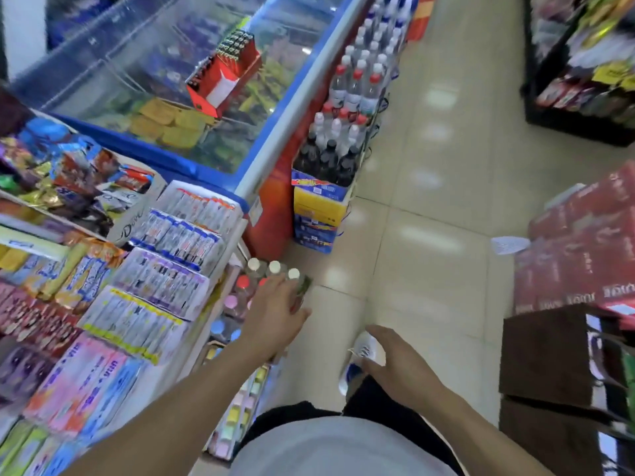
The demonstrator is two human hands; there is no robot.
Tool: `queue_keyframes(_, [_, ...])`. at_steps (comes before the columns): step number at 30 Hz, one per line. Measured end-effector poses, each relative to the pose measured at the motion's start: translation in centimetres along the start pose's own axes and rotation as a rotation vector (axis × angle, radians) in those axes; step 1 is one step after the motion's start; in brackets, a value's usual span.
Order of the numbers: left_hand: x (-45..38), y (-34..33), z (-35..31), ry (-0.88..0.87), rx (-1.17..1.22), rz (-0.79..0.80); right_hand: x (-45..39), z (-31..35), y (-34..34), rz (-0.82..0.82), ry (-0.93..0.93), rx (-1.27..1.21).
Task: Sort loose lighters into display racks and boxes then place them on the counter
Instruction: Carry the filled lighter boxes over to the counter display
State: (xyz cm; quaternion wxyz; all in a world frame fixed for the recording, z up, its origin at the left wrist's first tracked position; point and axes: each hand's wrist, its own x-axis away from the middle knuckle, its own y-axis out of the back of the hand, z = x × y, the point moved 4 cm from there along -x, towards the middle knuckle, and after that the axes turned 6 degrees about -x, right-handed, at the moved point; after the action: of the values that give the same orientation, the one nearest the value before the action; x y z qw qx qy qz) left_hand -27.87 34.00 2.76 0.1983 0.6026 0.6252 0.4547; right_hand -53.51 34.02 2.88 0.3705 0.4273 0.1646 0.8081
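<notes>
Standing in the aisle and looking down through the head view, I find the red lighter box [225, 75] in the upper left-centre of the frame, resting on the glass freezer lid [144, 63], its long axis slanting from lower left to upper right, rows of lighters upright inside; it lies well apart from both hands, up and to the left of them; the left hand [278, 304], low at centre, reaches over capped bottles [275, 269] and seems to hold something small, though blur hides what; the right hand [400, 365], lower right of centre, hangs slack and empty; the left looks the nearer.
</notes>
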Motion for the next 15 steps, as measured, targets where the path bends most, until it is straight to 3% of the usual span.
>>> queue_keyframes(8, [-8.7,0.8,-5.6,0.246,0.069,-0.042,-14.7,4.7,13.2,0.148,0.223,0.265])
queue_keyframes(15, [-17.0,3.4,-4.8,0.368,0.098,-0.192,-25.9,11.6,17.1,0.252,0.432,0.409])
